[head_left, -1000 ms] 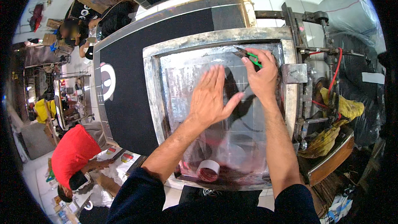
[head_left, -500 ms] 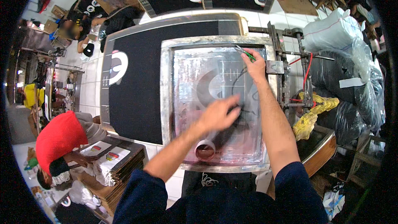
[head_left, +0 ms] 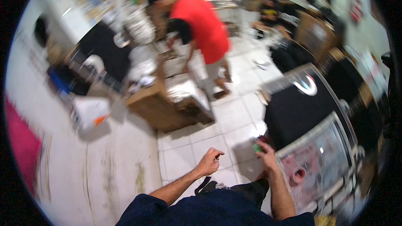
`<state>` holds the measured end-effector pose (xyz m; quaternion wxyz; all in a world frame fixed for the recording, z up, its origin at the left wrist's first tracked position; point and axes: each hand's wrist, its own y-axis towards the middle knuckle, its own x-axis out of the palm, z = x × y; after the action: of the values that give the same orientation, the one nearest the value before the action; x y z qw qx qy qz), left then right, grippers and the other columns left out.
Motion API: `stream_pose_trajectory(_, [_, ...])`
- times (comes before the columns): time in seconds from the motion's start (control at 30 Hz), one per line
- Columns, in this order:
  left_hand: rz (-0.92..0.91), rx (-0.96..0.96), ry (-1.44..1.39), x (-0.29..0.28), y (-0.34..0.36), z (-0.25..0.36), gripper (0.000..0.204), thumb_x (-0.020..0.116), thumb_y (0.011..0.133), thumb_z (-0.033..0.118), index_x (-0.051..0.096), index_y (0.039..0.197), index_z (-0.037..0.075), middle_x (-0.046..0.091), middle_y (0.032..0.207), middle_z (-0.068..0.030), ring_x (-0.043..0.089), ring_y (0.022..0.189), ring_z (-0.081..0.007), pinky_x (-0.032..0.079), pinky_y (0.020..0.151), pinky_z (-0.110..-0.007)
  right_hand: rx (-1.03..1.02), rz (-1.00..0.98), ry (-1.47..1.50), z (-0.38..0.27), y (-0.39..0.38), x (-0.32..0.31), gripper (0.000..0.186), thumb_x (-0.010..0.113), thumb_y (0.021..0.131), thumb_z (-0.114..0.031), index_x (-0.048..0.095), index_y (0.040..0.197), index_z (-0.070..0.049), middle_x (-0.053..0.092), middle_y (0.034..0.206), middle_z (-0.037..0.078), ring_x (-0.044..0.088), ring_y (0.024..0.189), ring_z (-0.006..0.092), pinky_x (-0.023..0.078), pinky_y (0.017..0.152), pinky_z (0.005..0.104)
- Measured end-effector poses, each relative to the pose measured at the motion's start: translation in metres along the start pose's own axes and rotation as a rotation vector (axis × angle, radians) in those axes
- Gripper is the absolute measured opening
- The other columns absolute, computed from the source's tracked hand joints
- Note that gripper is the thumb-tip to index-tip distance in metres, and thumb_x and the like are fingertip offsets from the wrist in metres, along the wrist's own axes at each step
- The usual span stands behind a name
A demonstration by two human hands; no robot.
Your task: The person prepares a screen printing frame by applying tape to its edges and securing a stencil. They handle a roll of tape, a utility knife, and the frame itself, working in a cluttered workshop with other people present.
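Observation:
My left hand [head_left: 209,162] hangs over the white tiled floor, fingers loosely bent with a dark gap between finger and thumb. I make out nothing held in it. My right hand [head_left: 267,157] is closed on a small green-handled tool [head_left: 257,147], whose metal end is lost in the blur. Beside the right forearm lies the framed printing screen [head_left: 335,142], its mesh smeared pink and grey. A round pink-rimmed container [head_left: 298,175] stands on the mesh. Under and beyond the screen stretches a black printed panel [head_left: 289,109] with a white curved mark.
Ahead, a person in a red shirt [head_left: 201,25] bends over a brown stack [head_left: 153,106] with white sheets on top. More black panels [head_left: 104,50] stand at the left. Another person [head_left: 268,16] sits low in the back.
My view has swung left, so the screen now sits at the right. Both hands have come off the screen. The green-handled tool is still in my right hand.

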<state>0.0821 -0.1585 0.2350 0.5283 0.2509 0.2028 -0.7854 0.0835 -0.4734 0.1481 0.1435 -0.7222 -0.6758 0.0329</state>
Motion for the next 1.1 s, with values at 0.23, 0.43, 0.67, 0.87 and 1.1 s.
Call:
stream_pose_trajectory(0.23, [0.705, -0.645, -0.661, -0.109, -0.208, -0.155, 0.022, 0.061, 0.097, -0.004, 0.069, 0.114, -0.015, 0.075, 0.103, -0.0234, 0.077, 0.094, -0.0258, 0.064, 0.082, -0.033, 0.116, -0.594, -0.196, -0.006, 0.061, 0.308, 0.036, 0.071, 0.093, -0.002, 0.067, 0.128, 0.002, 0.074, 0.097, 0.010, 0.070, 0.084, 0.0154, 0.058, 0.070, 0.0299])
stream_pose_trajectory(0.43, [1.062, -0.939, -0.548, -0.055, -0.368, -0.269, 0.018, 0.071, 0.093, 0.005, 0.070, 0.101, -0.011, 0.074, 0.096, -0.0214, 0.075, 0.095, -0.0288, 0.061, 0.074, -0.037, -0.263, -0.779, -0.348, -0.077, 0.135, 0.526, 0.026, 0.069, 0.098, -0.010, 0.071, 0.121, 0.001, 0.076, 0.097, 0.014, 0.073, 0.091, 0.0164, 0.058, 0.081, 0.0338])
stream_pose_trajectory(0.67, [0.559, -2.059, -0.444, 0.054, -0.445, -0.279, 0.065, 0.073, 0.081, 0.068, 0.061, 0.117, 0.016, 0.060, 0.120, -0.0126, 0.055, 0.105, -0.0292, 0.040, 0.089, -0.052, -1.040, -0.578, -0.156, -0.214, 0.185, 0.834, 0.030, 0.070, 0.096, -0.005, 0.069, 0.126, -0.003, 0.073, 0.103, 0.010, 0.073, 0.087, 0.0168, 0.057, 0.077, 0.0296])
stream_pose_trajectory(0.87, [0.931, -1.942, -0.603, -0.007, -0.393, -0.283, 0.056, 0.077, 0.082, 0.059, 0.070, 0.106, 0.009, 0.069, 0.105, -0.0136, 0.063, 0.093, -0.0285, 0.047, 0.084, -0.049, -1.351, -0.490, 0.023, -0.253, 0.189, 1.033, 0.031, 0.064, 0.091, 0.005, 0.070, 0.120, -0.006, 0.071, 0.103, 0.014, 0.071, 0.092, 0.0337, 0.057, 0.080, 0.0390])
stream_pose_trajectory(1.1, [1.022, -1.934, -0.567, -0.083, -0.373, -0.318, 0.048, 0.082, 0.083, 0.047, 0.080, 0.094, 0.000, 0.078, 0.087, -0.0148, 0.073, 0.078, -0.0277, 0.055, 0.077, -0.046, -0.902, -0.617, -0.609, -0.216, 0.272, 1.123, 0.028, 0.060, 0.091, -0.006, 0.072, 0.117, -0.006, 0.071, 0.118, 0.018, 0.068, 0.109, 0.0355, 0.054, 0.092, 0.0427])
